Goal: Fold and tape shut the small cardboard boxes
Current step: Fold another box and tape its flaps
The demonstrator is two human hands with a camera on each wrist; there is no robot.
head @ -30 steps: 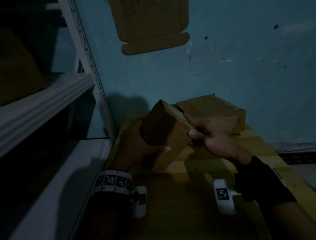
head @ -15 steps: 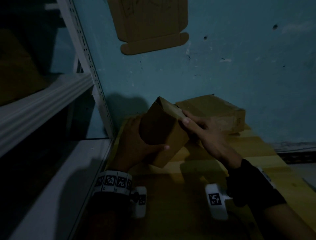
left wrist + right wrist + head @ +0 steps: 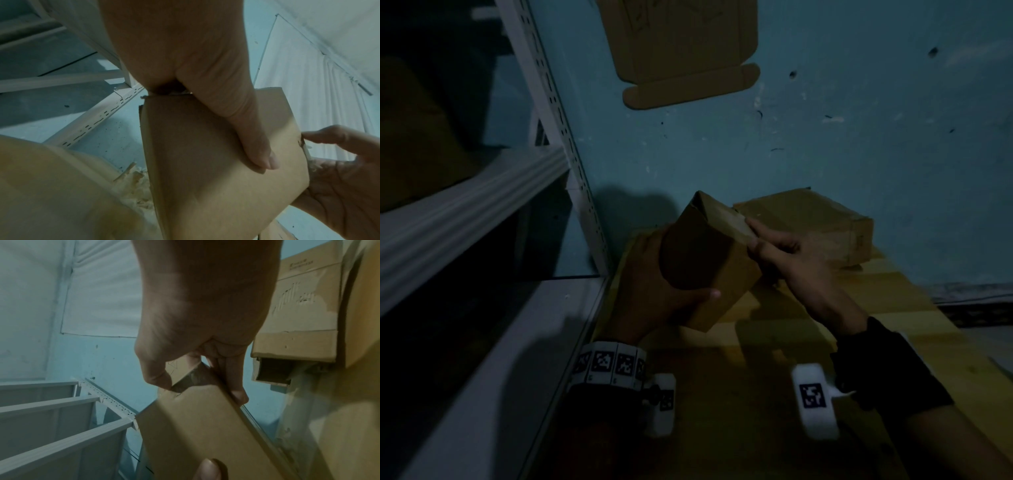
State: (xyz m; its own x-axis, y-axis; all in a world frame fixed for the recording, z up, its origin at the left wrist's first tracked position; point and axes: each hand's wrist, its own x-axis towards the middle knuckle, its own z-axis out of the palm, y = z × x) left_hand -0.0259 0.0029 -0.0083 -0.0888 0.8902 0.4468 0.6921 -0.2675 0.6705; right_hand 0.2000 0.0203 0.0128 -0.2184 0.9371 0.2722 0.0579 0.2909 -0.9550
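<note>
I hold a small brown cardboard box [image 3: 705,267] tilted above the wooden table [image 3: 893,308]. My left hand [image 3: 650,291] grips it from behind and the left, the thumb [image 3: 257,146] lying across its front face [image 3: 205,170]. At the box's upper right end my right hand [image 3: 791,257] pinches the flap edge. There the thumb [image 3: 158,378] is on the near corner and the fingers [image 3: 236,391] on the far side of the box [image 3: 195,426]. Whether any tape is on the box cannot be made out in the dim light.
A second, larger cardboard box [image 3: 811,222] lies on the table against the blue wall, right behind my right hand; its torn end [image 3: 273,369] shows in the right wrist view. White metal shelving [image 3: 465,212] borders the table on the left. A flat cardboard piece [image 3: 681,51] hangs on the wall.
My right hand slid up from the box's right side to its top flap edge. The left hand kept its grip and the box barely moved.
</note>
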